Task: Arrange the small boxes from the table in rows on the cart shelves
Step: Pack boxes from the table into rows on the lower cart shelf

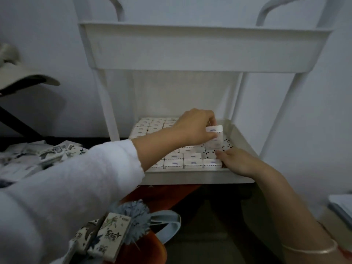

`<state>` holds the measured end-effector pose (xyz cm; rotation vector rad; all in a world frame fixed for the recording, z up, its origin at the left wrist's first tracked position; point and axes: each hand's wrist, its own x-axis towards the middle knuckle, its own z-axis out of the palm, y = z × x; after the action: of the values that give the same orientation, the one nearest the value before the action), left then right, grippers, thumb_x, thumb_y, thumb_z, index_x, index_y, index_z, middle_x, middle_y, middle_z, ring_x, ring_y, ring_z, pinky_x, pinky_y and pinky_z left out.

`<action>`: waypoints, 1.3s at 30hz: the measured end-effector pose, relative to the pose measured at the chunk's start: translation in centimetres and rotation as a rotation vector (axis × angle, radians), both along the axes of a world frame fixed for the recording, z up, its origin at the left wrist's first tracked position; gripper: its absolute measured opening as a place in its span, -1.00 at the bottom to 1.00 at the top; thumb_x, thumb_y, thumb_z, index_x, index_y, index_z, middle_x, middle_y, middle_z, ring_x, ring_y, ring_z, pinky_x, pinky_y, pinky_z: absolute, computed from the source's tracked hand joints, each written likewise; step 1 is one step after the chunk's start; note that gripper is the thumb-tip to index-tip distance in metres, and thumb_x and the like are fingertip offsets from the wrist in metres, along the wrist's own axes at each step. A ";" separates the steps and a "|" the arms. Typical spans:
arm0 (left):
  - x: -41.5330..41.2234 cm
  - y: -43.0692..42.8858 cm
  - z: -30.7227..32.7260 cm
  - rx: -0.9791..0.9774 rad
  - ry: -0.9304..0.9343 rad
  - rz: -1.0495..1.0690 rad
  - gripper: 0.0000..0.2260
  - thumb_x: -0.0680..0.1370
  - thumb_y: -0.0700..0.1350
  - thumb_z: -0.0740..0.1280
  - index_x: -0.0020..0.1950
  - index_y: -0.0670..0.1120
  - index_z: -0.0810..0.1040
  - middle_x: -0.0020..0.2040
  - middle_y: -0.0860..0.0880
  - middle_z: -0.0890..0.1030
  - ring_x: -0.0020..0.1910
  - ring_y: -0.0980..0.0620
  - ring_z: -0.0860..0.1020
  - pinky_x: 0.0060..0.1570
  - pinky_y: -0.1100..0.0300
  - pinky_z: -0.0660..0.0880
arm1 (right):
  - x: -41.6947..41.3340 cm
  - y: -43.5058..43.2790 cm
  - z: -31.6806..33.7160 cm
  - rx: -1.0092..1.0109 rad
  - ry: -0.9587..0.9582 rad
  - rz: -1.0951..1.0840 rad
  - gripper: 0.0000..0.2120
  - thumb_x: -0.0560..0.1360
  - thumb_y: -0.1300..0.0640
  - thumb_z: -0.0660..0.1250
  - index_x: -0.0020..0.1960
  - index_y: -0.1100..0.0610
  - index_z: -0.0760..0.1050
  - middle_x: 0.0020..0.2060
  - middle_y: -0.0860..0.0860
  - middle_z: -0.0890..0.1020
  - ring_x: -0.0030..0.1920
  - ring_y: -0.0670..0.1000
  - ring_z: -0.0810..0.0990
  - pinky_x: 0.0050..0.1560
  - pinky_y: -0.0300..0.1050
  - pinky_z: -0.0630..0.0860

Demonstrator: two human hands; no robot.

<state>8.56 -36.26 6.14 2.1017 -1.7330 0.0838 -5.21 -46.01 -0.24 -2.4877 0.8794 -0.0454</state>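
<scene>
The left hand (194,128) reaches over the lower cart shelf (190,178) and pinches 1 small box (214,138) in its fingers, just above a bare spot on the right side. Rows of boxes (182,161) lie flat on the shelf. The right hand (236,162) rests at the front right corner, fingers loose, touching the front row. A heap of boxes (47,151) lies at the left
</scene>
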 end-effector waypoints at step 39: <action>-6.1 7.4 -8.0 0.106 -0.025 -0.236 -0.46 0.42 0.14 0.47 0.31 0.00 0.42 0.22 -0.01 0.53 0.17 -0.01 0.42 0.06 0.22 0.20 | -9.1 9.3 -6.1 -0.594 -0.235 -0.210 -0.48 0.39 -0.46 0.21 -0.12 0.01 0.49 -0.29 -0.10 0.51 -0.20 -0.05 0.45 -0.08 -0.10 0.34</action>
<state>2.44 -28.88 -1.81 1.9573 -2.0275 -0.0518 -14.33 -36.66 -6.35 -2.8176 1.1444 -0.7549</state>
